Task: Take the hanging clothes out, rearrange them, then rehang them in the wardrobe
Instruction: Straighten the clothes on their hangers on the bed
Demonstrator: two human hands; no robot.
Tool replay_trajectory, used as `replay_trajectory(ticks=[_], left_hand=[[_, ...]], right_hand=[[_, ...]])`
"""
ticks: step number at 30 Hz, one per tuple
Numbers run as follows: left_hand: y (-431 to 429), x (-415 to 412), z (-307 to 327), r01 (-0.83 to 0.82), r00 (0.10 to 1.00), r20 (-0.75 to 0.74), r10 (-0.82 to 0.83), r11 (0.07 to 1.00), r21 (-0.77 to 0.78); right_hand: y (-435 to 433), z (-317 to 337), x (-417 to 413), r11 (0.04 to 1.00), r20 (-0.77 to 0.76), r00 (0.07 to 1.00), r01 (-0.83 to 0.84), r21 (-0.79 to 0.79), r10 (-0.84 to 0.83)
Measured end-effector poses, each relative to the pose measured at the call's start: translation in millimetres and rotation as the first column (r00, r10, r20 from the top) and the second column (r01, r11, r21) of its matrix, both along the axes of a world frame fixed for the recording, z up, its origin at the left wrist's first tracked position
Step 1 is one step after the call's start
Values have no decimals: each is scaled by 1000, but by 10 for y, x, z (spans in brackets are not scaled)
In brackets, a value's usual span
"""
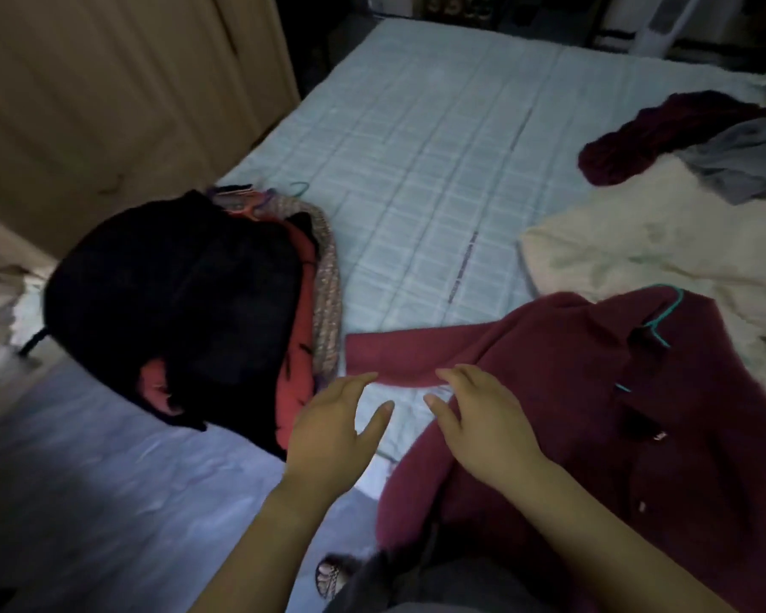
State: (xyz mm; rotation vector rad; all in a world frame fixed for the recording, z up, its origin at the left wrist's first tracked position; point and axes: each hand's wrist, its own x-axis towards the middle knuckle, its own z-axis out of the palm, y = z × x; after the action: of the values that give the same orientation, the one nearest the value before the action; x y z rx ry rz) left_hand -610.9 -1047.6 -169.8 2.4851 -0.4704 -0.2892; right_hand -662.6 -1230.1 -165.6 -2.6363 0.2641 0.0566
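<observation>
— Nearest the bottom edge?
— A foot (332, 577) in a sandal, low centre, dim.
— Above that?
— Left hand (328, 424), lower centre: fingers straight and spread wide, thumb out, gripping nothing. Hard to tell whether touching the bed (416, 148) or just over it. Index tip just beside the cuff of the maroon shirt (593, 435).
— And the right hand (483, 418)?
— Just right of the other, fingers loosely spread, lying flat on the shirt where sleeve meets body. No pinch, no curl round the cloth.
— The shirt itself?
— Spread at lower right on the bed, sleeve stretched leftward, on a teal hanger (666, 311).
— Farther off?
— Centre left, a pile of dark clothes (186, 294), red and knit edges showing, hanger hooks (299, 188) at its far end. At right, a cream garment (659, 241). Beyond, upper right, a dark red knit (664, 134) touching a grey garment (744, 161). Upper left, a beige door (107, 81).
</observation>
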Motion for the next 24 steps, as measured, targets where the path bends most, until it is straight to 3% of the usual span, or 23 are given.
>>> replay_trajectory(ticks=[11, 17, 24], left_hand=[[1994, 704, 256, -205, 971, 137, 194, 976, 72], [2515, 1472, 212, -233, 968, 108, 225, 970, 68], [2863, 2839, 98, -204, 978, 64, 197, 973, 111]], right_hand=[[2049, 138, 1055, 969, 109, 970, -229, 96, 219], [2471, 18, 1807, 950, 114, 957, -282, 132, 268], [2673, -267, 3156, 961, 82, 978, -205, 184, 192]])
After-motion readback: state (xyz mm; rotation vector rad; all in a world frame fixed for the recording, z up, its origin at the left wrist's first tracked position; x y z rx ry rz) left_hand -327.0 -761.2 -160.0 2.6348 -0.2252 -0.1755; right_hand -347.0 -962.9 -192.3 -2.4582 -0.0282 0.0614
